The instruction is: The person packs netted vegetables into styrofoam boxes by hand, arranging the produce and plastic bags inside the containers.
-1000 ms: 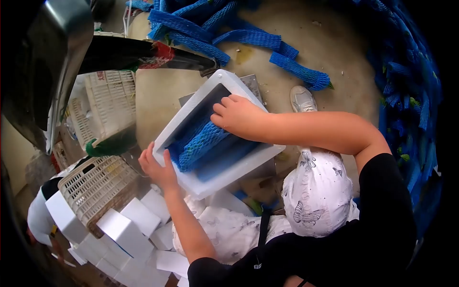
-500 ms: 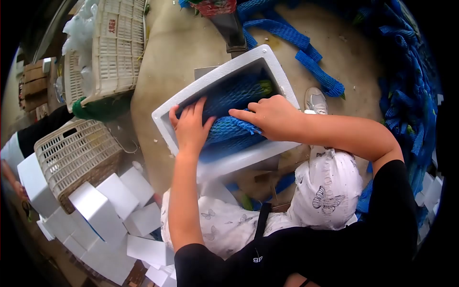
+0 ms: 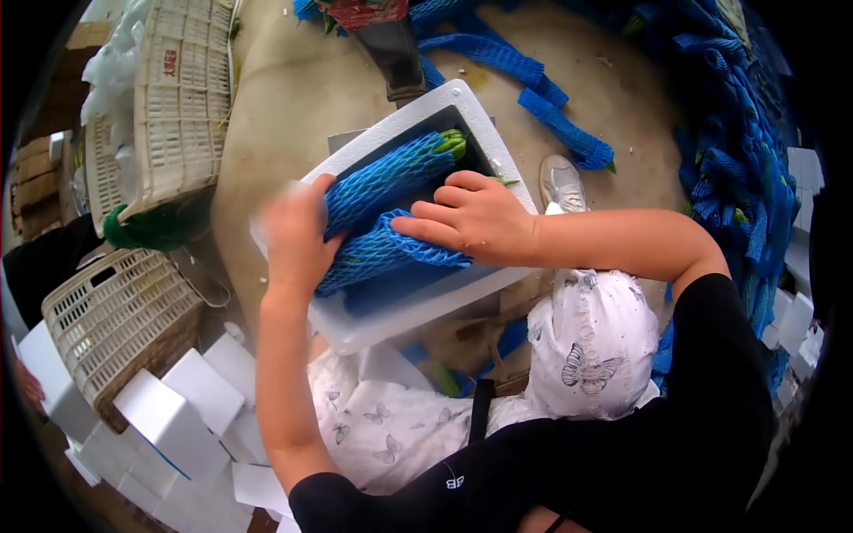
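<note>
A white foam box [image 3: 378,333] stands tilted across the view in front of me. Inside lie two bundles in blue foam netting: the upper netted bundle [image 3: 382,182] shows green vegetable tips at its right end, and the lower netted bundle [image 3: 373,253] has its net end bunched up. My right hand [image 3: 484,220] has its fingers curled on that bunched net end, index finger stretched along it. My left hand [image 3: 298,235] is at the box's left end, thumb by the lower bundle and fingers spread; its outer fingertips are blurred.
White plastic crates [image 3: 182,98] stand at the left, another crate [image 3: 124,320] below them. Several white foam boxes [image 3: 173,417] are piled at lower left. Blue netted bundles [image 3: 737,178] heap up at right; a loose one [image 3: 569,133] lies on the floor near a shoe [image 3: 562,182].
My left hand has moved left off the bundles to the box's end. My right hand stays at the bunched net. Both bundles show more fully, and the whole view has shifted slightly.
</note>
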A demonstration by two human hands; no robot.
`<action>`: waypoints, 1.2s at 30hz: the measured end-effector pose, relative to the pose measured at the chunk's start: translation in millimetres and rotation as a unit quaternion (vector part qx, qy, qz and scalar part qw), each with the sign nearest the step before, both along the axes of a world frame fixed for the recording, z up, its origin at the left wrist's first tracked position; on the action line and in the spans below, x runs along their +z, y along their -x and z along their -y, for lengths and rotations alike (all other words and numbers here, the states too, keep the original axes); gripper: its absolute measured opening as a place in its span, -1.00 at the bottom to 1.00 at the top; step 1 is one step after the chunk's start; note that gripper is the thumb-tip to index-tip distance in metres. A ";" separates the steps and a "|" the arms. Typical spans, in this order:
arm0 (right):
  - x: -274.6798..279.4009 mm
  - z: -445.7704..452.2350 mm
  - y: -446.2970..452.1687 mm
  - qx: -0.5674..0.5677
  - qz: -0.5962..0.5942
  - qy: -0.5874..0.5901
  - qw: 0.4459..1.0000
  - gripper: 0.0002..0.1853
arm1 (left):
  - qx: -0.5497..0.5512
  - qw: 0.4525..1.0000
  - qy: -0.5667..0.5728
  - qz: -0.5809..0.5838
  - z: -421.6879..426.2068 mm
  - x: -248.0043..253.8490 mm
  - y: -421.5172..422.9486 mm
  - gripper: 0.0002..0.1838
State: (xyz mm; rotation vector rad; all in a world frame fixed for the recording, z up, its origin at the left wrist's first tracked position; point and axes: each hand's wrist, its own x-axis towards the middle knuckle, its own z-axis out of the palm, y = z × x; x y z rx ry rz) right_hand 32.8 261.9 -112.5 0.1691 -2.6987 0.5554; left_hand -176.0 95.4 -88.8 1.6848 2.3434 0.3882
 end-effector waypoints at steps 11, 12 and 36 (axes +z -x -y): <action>-8.3 9.3 22.1 -0.016 -0.042 0.022 0.999 -0.66 | -0.015 0.999 0.038 -0.026 -17.5 -21.1 13.6 0.14; -6.2 13.4 23.0 -0.023 -0.054 0.045 0.997 -0.62 | -0.017 0.999 0.046 -0.006 -19.3 -19.9 16.2 0.13; -16.5 -17.6 -17.3 -0.015 -0.011 0.031 0.999 -0.66 | 0.039 0.995 0.068 -0.060 16.5 -63.2 -34.6 0.02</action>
